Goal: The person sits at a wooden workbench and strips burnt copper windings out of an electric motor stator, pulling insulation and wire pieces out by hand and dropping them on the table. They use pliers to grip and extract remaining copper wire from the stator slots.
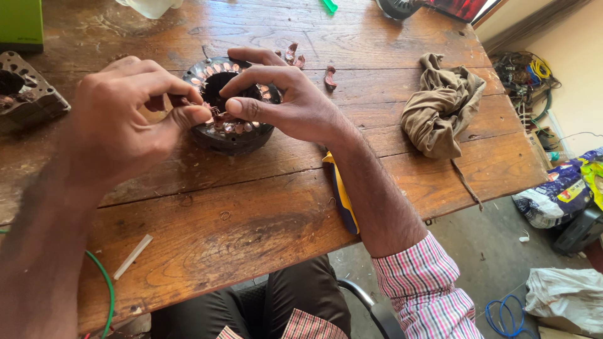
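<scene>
Motor stator (233,129), round, dark, w/ copper windings showing in slots round the inner ring, sits on the wooden table (251,213), left of centre, toward the far half. Both hands on it. Left hand (122,122) comes in from the left, thumb & forefinger pinched shut on a thin bit of copper wire (217,115) at the near-left rim of the stator. Right hand (286,100) arches over the right side, thumb tip pressing in toward the same wire, fingers curled over the far rim; pinched too, but whether it actually grips the wire or just steadies it I can't tell.

Just beyond the stator, far side: a few small copper-coloured scraps (330,76) lying loose on the boards. Near the right forearm, at the near table edge, a tool w/ yellow & dark blue handle (342,198), partly hidden by the arm. Right of that, well apart from the stator, a crumpled brown rag (443,103). Far left edge: a dark metal housing part (25,91); green box (22,24) behind it in the corner. Near left: a short white tube (133,255) & a green cable (107,285).

Off the table to the right, on the floor: bags (559,191), a coil of blue wire (505,314), tangle of cables (527,75) by the wall. Right sleeve pink-checked (427,282).
</scene>
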